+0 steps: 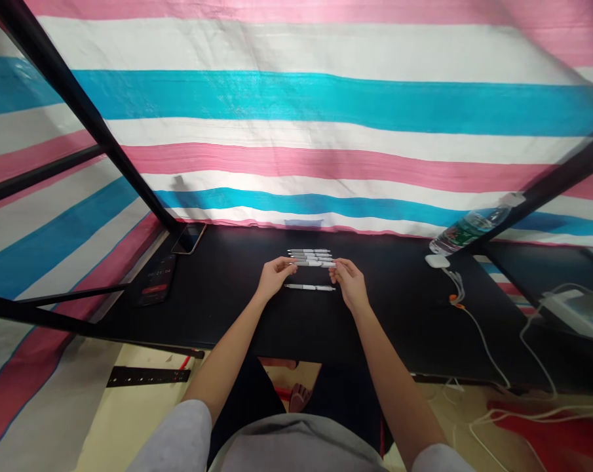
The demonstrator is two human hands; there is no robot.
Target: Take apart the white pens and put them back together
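Observation:
Both my hands hold one white and grey pen (312,263) level between them, over the black table. My left hand (276,274) pinches its left end, and my right hand (348,280) pinches the right end. Just beyond it, several similar pens (310,252) lie side by side in a close row, all pointing left to right. Nearer to me, a single pen (310,287) lies apart, parallel to the others. Whether the held pen touches the table or the row, I cannot tell.
Two phones, one upper (190,238) and one lower (156,280), lie at the table's left. A water bottle (468,229) stands at the right behind a white charger (437,261) with cables (480,334). Black frame bars (75,98) and striped sheeting (296,98) enclose the black table (202,288).

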